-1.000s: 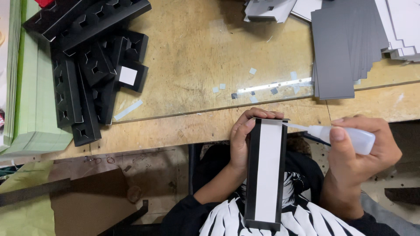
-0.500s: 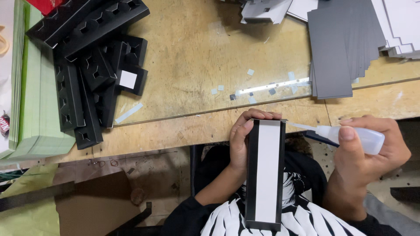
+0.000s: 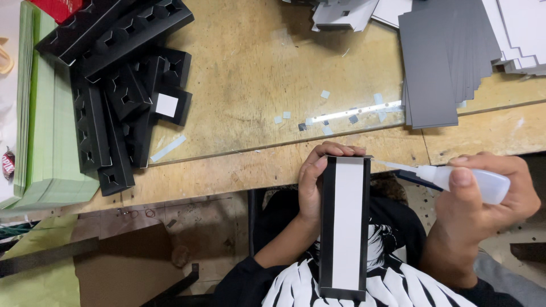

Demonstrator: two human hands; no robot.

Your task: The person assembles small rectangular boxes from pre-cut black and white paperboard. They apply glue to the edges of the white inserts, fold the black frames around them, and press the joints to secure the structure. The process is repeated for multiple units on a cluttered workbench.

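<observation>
Worn wooden workbench [image 3: 256, 85] under a bright reflected light strip; brown floor [image 3: 131, 267] below.

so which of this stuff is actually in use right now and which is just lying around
In hand:
- black card panel with white strip, held by the left hand
- squeeze glue bottle, in the right hand, nozzle toward the panel

Lying about:
- pile of black die-cut pieces
- grey sheet stack
- green sheet stack
- paper scraps

Red printed packet [image 3: 8, 165] at far-left edge
</observation>
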